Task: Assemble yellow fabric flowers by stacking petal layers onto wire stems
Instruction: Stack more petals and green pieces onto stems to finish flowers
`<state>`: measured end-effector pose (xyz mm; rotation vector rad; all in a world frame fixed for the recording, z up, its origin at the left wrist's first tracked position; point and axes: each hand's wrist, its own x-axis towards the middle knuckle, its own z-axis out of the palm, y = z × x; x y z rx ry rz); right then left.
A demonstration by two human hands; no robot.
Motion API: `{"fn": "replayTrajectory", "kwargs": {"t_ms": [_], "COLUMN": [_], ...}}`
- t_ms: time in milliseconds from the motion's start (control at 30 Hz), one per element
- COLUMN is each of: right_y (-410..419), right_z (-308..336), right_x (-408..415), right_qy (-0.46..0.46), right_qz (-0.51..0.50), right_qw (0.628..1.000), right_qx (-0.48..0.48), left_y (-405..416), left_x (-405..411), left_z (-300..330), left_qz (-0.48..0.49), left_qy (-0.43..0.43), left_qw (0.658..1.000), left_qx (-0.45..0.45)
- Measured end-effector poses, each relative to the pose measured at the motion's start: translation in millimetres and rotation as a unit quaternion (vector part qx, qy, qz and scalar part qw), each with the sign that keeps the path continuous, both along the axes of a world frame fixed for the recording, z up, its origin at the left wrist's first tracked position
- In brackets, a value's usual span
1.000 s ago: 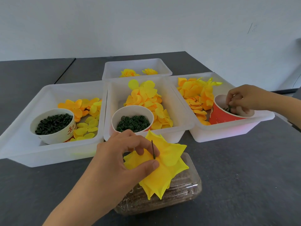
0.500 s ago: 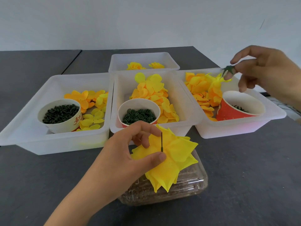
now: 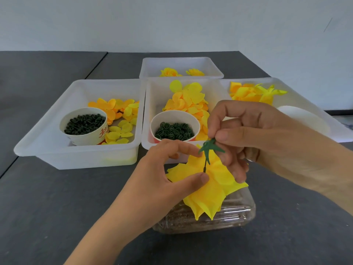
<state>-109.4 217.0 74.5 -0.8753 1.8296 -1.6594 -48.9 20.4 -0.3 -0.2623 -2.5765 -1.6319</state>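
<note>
Your only visible marking is the red printing on the outer wall of the white paper cup (image 3: 89,129) standing in the left tray (image 3: 47,119); the characters are too small and blurred to read. No other text, number or brand is legible

— Where are my hands?

— I see my left hand (image 3: 170,175) reaching in from the lower left, forearm angled up toward the centre. Its thumb and curled forefinger pinch inward, the thumb lying flat and pointing right.

— And the other one?

— My right hand (image 3: 254,138) enters from the right edge, wrist higher than the left one. Its thumb and forefinger press together at the tips; the remaining fingers curl downward beneath, close to my left fingertips.
</note>
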Motion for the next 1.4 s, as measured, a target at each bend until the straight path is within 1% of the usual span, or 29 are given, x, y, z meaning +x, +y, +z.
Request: {"fn": "replayTrajectory", "kwargs": {"t_ms": [100,300,433,533,667,833,933,1067,1200,1333,1400], "right_y": [-2.7,-0.6,-1.3,1.2,6.0,5.0,2.5,4.9,4.6,4.5,3.7], "right_z": [-2.4,0.6,-1.7,-2.1,-1.5,-5.9,-7.7,-8.8,-12.8,-8.9,-3.9], "right_x": [2.7,4.6,6.2,4.7,2.6,0.9,0.7,0.5,3.7,5.7,8.5], "right_qy": [0.000,0.045,0.093,0.112,0.141,0.145,0.157,0.228,0.299,0.403,0.440], "right_qz": [0.014,-0.003,-0.014,-0.023,-0.004,0.017,0.002,-0.014,-0.012,-0.035,-0.048], "right_qw": [1.000,0.999,0.995,0.993,0.990,0.989,0.987,0.969,0.940,0.885,0.865], "right_qx": [0.006,0.012,0.028,0.018,0.002,-0.002,0.016,0.092,0.166,0.232,0.236], "left_y": [-0.5,-0.4,0.8,1.1,1.6,1.6,1.6,1.8,1.4,0.8,0.9], "left_x": [-0.6,0.8,2.4,4.3,4.8,4.1,3.6,2.2,2.1,2.2,2.5], "left_z": [-1.1,0.9,1.5,2.0,4.4,4.4,3.7,2.1,1.3,1.8,1.8], "left_qz": [-0.004,-0.007,0.003,0.011,0.006,0.004,0.010,0.020,0.019,0.017,0.019], "left_qy": [-0.009,0.006,0.009,0.015,0.006,0.008,0.013,0.019,0.018,0.017,0.018], "left_qw": [1.000,1.000,1.000,1.000,1.000,1.000,1.000,1.000,1.000,1.000,1.000], "left_qx": [-0.002,0.001,0.003,0.011,0.015,0.012,0.005,-0.002,-0.007,-0.009,-0.011]}}
